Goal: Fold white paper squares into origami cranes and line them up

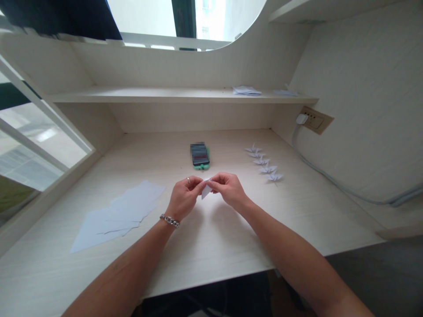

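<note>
A small piece of folded white paper [205,191] is held up over the desk between my two hands. My left hand [185,196], with a ring and a chain bracelet, pinches its left side between thumb and fingers. On the other side, my right hand [228,188] grips the upper right part with thumb and forefinger. The paper tapers to a point at the bottom; its top is partly hidden by my fingertips. Several folded paper cranes [264,162] stand in a row to the right, beyond my right hand.
Loose white paper sheets [132,204] lie overlapping on the left of the desk [238,246]. A phone in a green case [200,156] sits just beyond my hands. More paper [246,90] rests on the shelf [165,93]. A cable [317,169] runs from the wall socket [315,120].
</note>
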A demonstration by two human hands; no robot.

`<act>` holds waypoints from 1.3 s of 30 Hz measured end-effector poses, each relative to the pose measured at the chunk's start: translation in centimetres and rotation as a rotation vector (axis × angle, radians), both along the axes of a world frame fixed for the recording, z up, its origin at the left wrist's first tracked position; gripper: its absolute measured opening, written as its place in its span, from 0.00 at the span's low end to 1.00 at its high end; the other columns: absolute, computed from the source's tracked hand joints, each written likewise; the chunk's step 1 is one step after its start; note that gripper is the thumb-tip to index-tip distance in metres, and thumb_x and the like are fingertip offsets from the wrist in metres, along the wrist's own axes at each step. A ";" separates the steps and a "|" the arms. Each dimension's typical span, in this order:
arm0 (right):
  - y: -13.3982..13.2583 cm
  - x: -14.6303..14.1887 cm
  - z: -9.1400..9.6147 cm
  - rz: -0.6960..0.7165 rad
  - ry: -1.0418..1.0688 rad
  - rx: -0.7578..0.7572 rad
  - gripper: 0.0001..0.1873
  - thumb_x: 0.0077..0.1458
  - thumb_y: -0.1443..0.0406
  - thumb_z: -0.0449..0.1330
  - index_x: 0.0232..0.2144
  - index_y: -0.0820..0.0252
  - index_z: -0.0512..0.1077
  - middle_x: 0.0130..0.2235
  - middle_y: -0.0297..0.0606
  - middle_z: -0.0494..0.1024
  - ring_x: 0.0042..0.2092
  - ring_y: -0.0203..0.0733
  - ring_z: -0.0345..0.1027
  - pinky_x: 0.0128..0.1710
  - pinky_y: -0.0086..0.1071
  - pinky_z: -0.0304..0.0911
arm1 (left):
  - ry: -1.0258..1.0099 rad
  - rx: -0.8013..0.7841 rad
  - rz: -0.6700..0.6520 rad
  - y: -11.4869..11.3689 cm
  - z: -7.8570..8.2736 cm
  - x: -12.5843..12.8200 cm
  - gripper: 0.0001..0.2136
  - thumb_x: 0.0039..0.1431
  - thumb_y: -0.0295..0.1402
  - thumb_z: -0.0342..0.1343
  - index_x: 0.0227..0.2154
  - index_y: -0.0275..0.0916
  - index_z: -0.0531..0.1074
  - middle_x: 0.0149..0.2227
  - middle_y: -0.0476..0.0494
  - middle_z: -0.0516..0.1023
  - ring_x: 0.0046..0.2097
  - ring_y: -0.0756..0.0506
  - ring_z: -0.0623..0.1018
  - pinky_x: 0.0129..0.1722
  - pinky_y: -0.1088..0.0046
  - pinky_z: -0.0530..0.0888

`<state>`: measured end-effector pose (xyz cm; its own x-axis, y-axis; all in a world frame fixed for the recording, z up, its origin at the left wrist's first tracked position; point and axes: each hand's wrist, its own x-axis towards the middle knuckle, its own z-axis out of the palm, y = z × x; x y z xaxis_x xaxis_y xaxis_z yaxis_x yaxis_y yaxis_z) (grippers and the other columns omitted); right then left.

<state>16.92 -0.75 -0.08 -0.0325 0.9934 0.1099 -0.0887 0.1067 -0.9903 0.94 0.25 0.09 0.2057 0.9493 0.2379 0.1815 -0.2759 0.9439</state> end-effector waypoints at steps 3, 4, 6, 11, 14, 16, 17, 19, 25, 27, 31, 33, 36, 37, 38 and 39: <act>-0.1 -0.1 -0.1 0.041 -0.001 -0.007 0.17 0.40 0.54 0.68 0.23 0.62 0.73 0.23 0.34 0.74 0.25 0.35 0.66 0.27 0.30 0.62 | 0.031 0.024 0.020 -0.1 0.1 0.0 0.12 0.52 0.41 0.61 0.24 0.36 0.76 0.23 0.47 0.76 0.26 0.49 0.73 0.26 0.75 0.67; -0.1 -0.1 -0.1 0.056 -0.008 -0.006 0.17 0.41 0.53 0.68 0.24 0.61 0.73 0.23 0.34 0.74 0.25 0.35 0.66 0.26 0.30 0.63 | 0.044 0.031 0.033 -0.1 0.2 0.1 0.12 0.52 0.41 0.61 0.24 0.37 0.76 0.23 0.47 0.76 0.26 0.49 0.73 0.26 0.76 0.67; -0.1 -0.1 -0.1 0.046 -0.023 0.014 0.17 0.43 0.53 0.67 0.25 0.61 0.72 0.24 0.34 0.74 0.25 0.35 0.67 0.27 0.30 0.64 | 0.035 0.020 0.041 -0.2 0.2 0.1 0.11 0.52 0.41 0.61 0.25 0.37 0.76 0.24 0.47 0.77 0.26 0.49 0.73 0.26 0.76 0.67; 0.5 0.2 -0.7 -0.111 0.027 0.047 0.15 0.47 0.54 0.64 0.28 0.60 0.71 0.26 0.35 0.75 0.29 0.37 0.70 0.28 0.30 0.64 | 0.012 -0.035 -0.030 -0.1 -0.1 0.2 0.11 0.50 0.40 0.62 0.29 0.36 0.76 0.26 0.44 0.79 0.28 0.48 0.76 0.29 0.74 0.70; 0.9 0.5 -1.1 -0.057 -0.020 0.020 0.14 0.47 0.55 0.63 0.28 0.60 0.71 0.27 0.35 0.75 0.29 0.38 0.70 0.29 0.31 0.64 | 0.034 0.030 0.073 0.3 -0.2 -0.1 0.11 0.52 0.40 0.61 0.28 0.36 0.76 0.26 0.44 0.79 0.28 0.48 0.76 0.29 0.74 0.70; 1.0 0.7 -1.3 -0.003 -0.133 0.056 0.12 0.47 0.57 0.63 0.27 0.61 0.71 0.27 0.35 0.75 0.29 0.37 0.68 0.30 0.31 0.63 | 0.036 0.071 0.123 0.4 -0.1 -0.3 0.11 0.52 0.40 0.61 0.29 0.37 0.76 0.28 0.44 0.79 0.29 0.47 0.76 0.29 0.74 0.70; 0.9 0.7 -1.3 0.009 -0.182 0.086 0.12 0.47 0.58 0.63 0.26 0.61 0.72 0.27 0.35 0.75 0.30 0.37 0.68 0.31 0.31 0.63 | 0.045 0.085 0.133 0.4 0.0 -0.3 0.11 0.52 0.40 0.61 0.29 0.37 0.76 0.28 0.44 0.80 0.29 0.47 0.77 0.29 0.74 0.70; 0.7 0.7 -1.2 0.003 -0.229 0.145 0.11 0.48 0.58 0.63 0.28 0.61 0.73 0.29 0.36 0.76 0.31 0.37 0.68 0.33 0.31 0.63 | 0.079 0.108 0.129 0.2 0.1 -0.3 0.10 0.52 0.40 0.60 0.29 0.38 0.76 0.28 0.45 0.80 0.29 0.47 0.77 0.29 0.75 0.70; -0.3 0.2 -0.3 -0.028 -0.298 0.189 0.08 0.52 0.60 0.60 0.28 0.60 0.74 0.28 0.36 0.76 0.31 0.38 0.67 0.34 0.31 0.61 | 0.200 0.167 0.118 -0.4 0.5 0.1 0.07 0.53 0.37 0.59 0.27 0.39 0.77 0.28 0.45 0.80 0.28 0.47 0.76 0.30 0.74 0.70; -0.6 0.1 -0.1 -0.024 -0.309 0.194 0.08 0.52 0.61 0.60 0.27 0.60 0.74 0.28 0.36 0.76 0.31 0.38 0.67 0.33 0.31 0.61 | 0.236 0.185 0.126 -0.5 0.5 0.1 0.07 0.53 0.36 0.59 0.27 0.39 0.77 0.27 0.46 0.79 0.28 0.47 0.76 0.30 0.74 0.70; -0.8 0.1 0.3 0.020 -0.346 0.213 0.07 0.53 0.62 0.59 0.28 0.59 0.74 0.29 0.36 0.77 0.32 0.38 0.68 0.33 0.31 0.61 | 0.261 0.205 0.122 -0.4 0.7 -0.1 0.06 0.51 0.36 0.60 0.25 0.40 0.77 0.26 0.46 0.79 0.28 0.46 0.76 0.32 0.73 0.70; -0.8 0.2 0.4 0.023 -0.376 0.228 0.07 0.53 0.62 0.59 0.28 0.59 0.74 0.28 0.35 0.76 0.31 0.38 0.68 0.32 0.30 0.61 | 0.236 0.173 0.104 -0.4 0.7 -0.2 0.06 0.51 0.36 0.61 0.25 0.39 0.78 0.27 0.45 0.80 0.29 0.46 0.77 0.32 0.72 0.71; -0.8 0.4 0.5 -0.030 -0.386 0.237 0.07 0.53 0.63 0.59 0.27 0.59 0.74 0.28 0.35 0.76 0.31 0.37 0.67 0.32 0.30 0.60 | 0.080 0.047 0.053 -0.1 0.5 -0.3 0.09 0.49 0.39 0.63 0.27 0.38 0.78 0.28 0.43 0.81 0.30 0.45 0.78 0.30 0.72 0.71; -0.7 0.4 0.4 -0.043 -0.381 0.235 0.07 0.53 0.63 0.59 0.27 0.60 0.74 0.28 0.35 0.76 0.31 0.37 0.67 0.32 0.30 0.61 | 0.034 0.010 0.040 0.0 0.4 -0.3 0.10 0.48 0.39 0.63 0.28 0.37 0.78 0.28 0.42 0.81 0.30 0.46 0.77 0.30 0.73 0.71; -0.6 0.5 0.4 -0.047 -0.379 0.233 0.06 0.53 0.64 0.59 0.28 0.60 0.74 0.29 0.35 0.76 0.31 0.37 0.68 0.32 0.29 0.61 | 0.011 -0.012 0.039 0.1 0.4 -0.4 0.10 0.47 0.39 0.64 0.28 0.36 0.77 0.27 0.43 0.81 0.29 0.46 0.77 0.29 0.73 0.70; -0.6 0.5 0.3 -0.043 -0.383 0.232 0.06 0.53 0.64 0.59 0.28 0.60 0.74 0.29 0.35 0.76 0.31 0.37 0.68 0.32 0.29 0.61 | 0.019 -0.016 0.046 0.2 0.4 -0.5 0.10 0.47 0.39 0.64 0.27 0.36 0.77 0.26 0.43 0.80 0.28 0.47 0.77 0.27 0.74 0.70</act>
